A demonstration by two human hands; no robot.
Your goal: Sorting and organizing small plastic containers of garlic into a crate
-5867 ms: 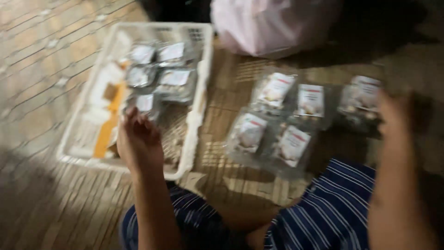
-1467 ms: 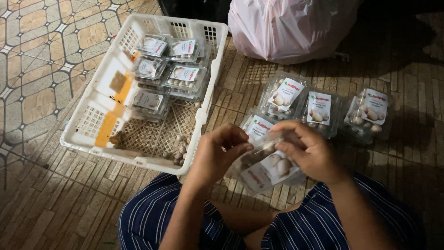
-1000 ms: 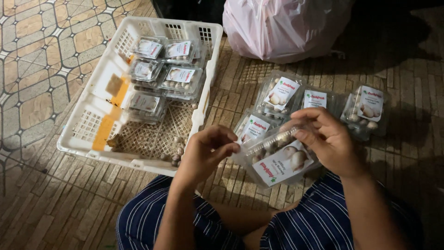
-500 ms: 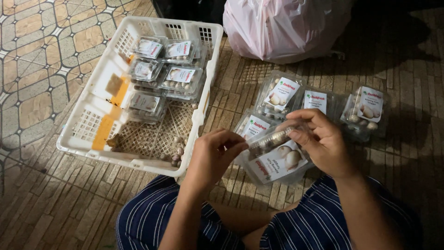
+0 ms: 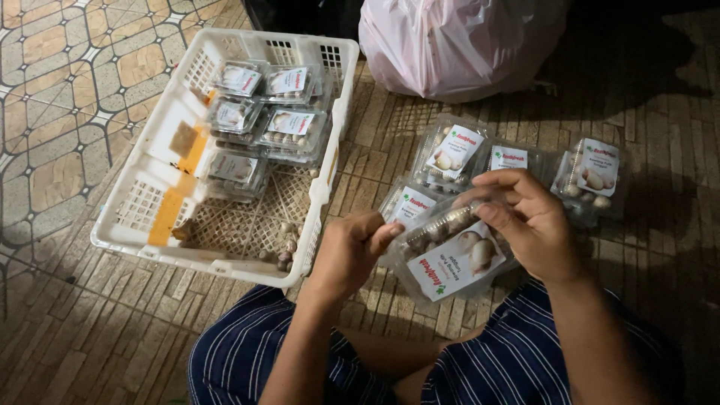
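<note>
We see the left hand (image 5: 352, 251) and the right hand (image 5: 529, 225) at the centre of the frame, both closed on one clear plastic clamshell pack of mushrooms (image 5: 450, 251) with a white label. The left fingers pinch the pack's left edge; the right fingers curl over its upper right side, thumb on top. The pack is tilted and held just above the floor, over the knees in striped blue shorts (image 5: 487, 360) at the bottom of the frame.

Behind it, right of centre, more labelled mushroom packs (image 5: 596, 176) lie close together on the brick floor (image 5: 660, 97). In the upper left stands a white plastic crate (image 5: 161, 199) with a stack of the same packs (image 5: 262, 124) in its far half and a few loose mushrooms (image 5: 285, 251) at its near edge. A pink plastic bag (image 5: 457, 41) sits at the top centre.
</note>
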